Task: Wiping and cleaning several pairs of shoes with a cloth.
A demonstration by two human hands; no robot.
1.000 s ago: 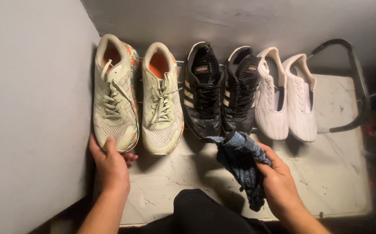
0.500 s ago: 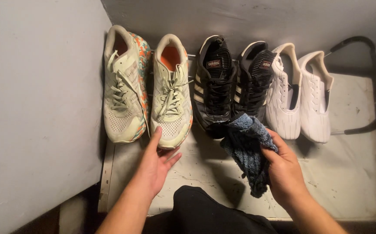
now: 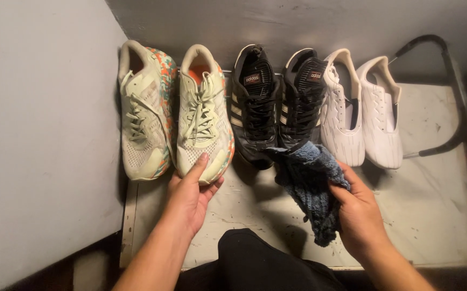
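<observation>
Three pairs of shoes stand in a row against the back wall on a white marbled shelf (image 3: 422,215). At the left are two pale green mesh running shoes with orange patterned sides. My left hand (image 3: 190,194) grips the toe of the right green shoe (image 3: 204,126); the left green shoe (image 3: 142,124) stands beside it by the side wall. My right hand (image 3: 360,213) holds a crumpled dark blue cloth (image 3: 311,186) against the toe of a black striped shoe (image 3: 300,102). Its mate (image 3: 254,105) stands to its left.
A pair of white lace-up shoes (image 3: 360,110) stands at the right of the row. A black curved metal bar (image 3: 454,86) rises at the shelf's right edge. A grey wall (image 3: 39,134) closes the left side. My dark-clothed knee (image 3: 255,261) is at the bottom.
My left hand moved from the toe of the left green shoe to the toe of the right green shoe and took hold of it. My right hand kept the cloth by the black shoe.
</observation>
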